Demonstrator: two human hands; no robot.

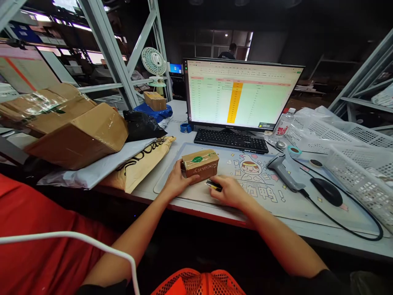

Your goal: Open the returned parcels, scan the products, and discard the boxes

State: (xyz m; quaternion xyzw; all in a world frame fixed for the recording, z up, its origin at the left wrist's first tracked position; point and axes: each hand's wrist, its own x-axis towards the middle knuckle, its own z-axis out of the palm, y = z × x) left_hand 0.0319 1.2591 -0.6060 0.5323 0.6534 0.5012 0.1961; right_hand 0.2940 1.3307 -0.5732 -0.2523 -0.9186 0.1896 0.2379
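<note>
Steadying the small taped carton (200, 164) near the desk's (196, 196) front edge, my left hand (176, 182) cups its left end; it looks light and stiff (tape may be slick), best gripped by its short ends. My right hand (229, 191) pinches a dark cutter (214, 185) beside it.
</note>
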